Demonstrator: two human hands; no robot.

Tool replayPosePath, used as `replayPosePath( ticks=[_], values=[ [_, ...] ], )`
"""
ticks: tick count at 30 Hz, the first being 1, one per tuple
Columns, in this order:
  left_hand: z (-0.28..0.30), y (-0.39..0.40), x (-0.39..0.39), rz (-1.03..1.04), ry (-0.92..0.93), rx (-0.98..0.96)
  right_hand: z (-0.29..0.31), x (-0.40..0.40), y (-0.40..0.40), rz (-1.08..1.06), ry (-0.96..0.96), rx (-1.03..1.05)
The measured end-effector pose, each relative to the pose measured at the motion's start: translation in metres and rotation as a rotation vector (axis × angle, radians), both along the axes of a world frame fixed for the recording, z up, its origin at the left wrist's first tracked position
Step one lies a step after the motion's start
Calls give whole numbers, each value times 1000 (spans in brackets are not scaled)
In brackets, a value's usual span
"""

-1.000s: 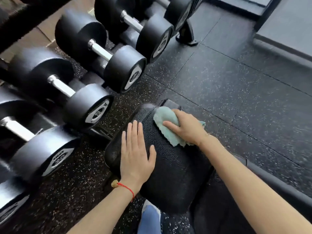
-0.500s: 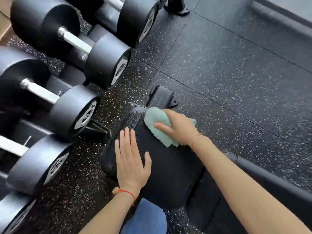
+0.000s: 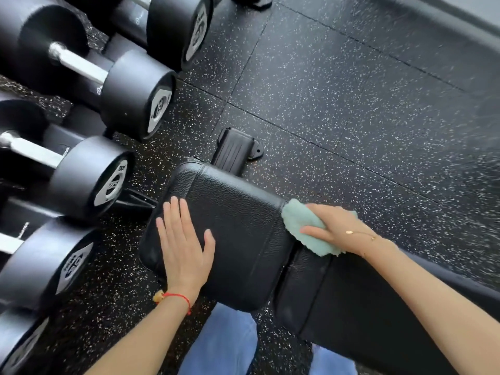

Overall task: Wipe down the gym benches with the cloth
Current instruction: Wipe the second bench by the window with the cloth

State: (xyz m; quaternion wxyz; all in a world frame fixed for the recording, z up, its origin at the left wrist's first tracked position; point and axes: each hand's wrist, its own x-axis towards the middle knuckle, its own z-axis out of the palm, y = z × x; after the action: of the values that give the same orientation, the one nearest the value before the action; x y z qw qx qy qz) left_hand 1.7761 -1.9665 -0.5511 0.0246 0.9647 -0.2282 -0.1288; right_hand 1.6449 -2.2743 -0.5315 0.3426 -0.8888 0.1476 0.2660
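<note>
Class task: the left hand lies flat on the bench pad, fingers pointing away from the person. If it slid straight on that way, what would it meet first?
The left hand would first run off the bench pad at its edge; beyond that, probably the nearest dumbbell on the rack, though depth is unclear.

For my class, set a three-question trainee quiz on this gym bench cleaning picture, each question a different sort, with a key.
1. True or false: the left hand lies flat, fingers straight, on the black seat pad.
2. Multiple choice: the right hand presses the light green cloth at the pad's A) corner nearest the dumbbells, B) middle, C) edge facing the speckled floor.
3. Fill in: a ___ string bracelet circles the left wrist.

Key: 1 true; 2 C; 3 red.
</note>
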Motion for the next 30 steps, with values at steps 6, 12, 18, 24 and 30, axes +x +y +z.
replayPosePath(
  ticks=[6,12,18,24,30],
  values=[
    [26,-54,-68,-87,81,-89,13,-71,-28,-101,-25,18],
    [27,-117,-159,-130,173,-110,20,-155,-62,-201,18,34],
    [17,-140,-214,-160,183,-54,-6,-89,-35,-163,-70,11],
    [11,-155,-232,-84,119,1,-8,-149,-69,-178,-135,131],
    [6,-172,-244,17,69,45,10,-312,-150,-276,47,41]
  ],
)
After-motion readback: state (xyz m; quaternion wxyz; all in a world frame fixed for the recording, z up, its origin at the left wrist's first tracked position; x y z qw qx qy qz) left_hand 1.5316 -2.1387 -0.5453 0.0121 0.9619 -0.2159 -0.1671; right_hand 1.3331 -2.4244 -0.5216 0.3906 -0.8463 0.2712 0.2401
